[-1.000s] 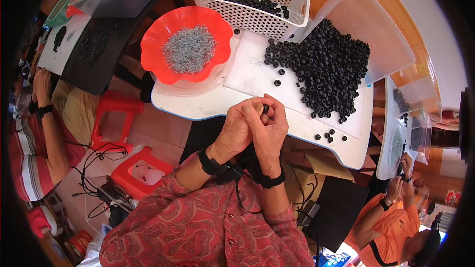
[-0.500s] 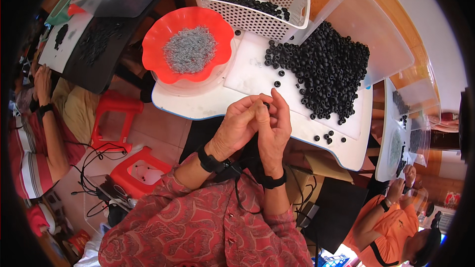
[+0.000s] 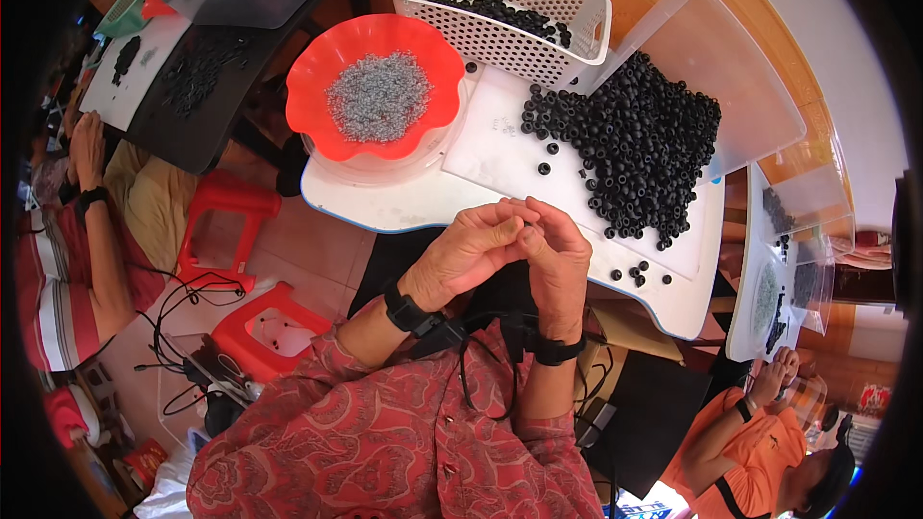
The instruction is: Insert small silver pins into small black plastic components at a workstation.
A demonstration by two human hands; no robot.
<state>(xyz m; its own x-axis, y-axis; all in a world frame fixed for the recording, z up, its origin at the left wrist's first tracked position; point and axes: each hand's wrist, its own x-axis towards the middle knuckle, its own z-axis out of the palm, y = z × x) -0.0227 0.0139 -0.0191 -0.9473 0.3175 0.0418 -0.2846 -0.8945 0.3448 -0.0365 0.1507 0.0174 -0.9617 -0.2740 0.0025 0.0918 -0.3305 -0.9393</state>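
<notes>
1. The left hand [image 3: 468, 252] and the right hand [image 3: 553, 255] meet just above the near edge of the white tabletop [image 3: 385, 204], fingertips pressed together. A second ago they were lower and nearer the body; since then they have lifted slightly toward the tabletop and the right hand's fingers have straightened.
2. Both hands' grip is narrow, pinched at the tips around something too small to see; what either one holds cannot be told from this view.
3. The change suggests fine fitting work between the fingertips is under way, not a reach for new stock, since neither hand has gone out to the piles.
4. The heap of black rings [image 3: 630, 139] lies on the tabletop ahead and to the right of the hands, well within reach, with a few stray rings [image 3: 639, 274] just beside the right hand.
5. The orange bowl [image 3: 317, 77] of small grey pieces [image 3: 377, 94] sits ahead and to the left, unmoved across the pictures.
6. A white basket [image 3: 500, 34] holding more black parts stands beyond the heap.
7. Other people sit at the left and the lower right, their hands busy at their own trays.
</notes>
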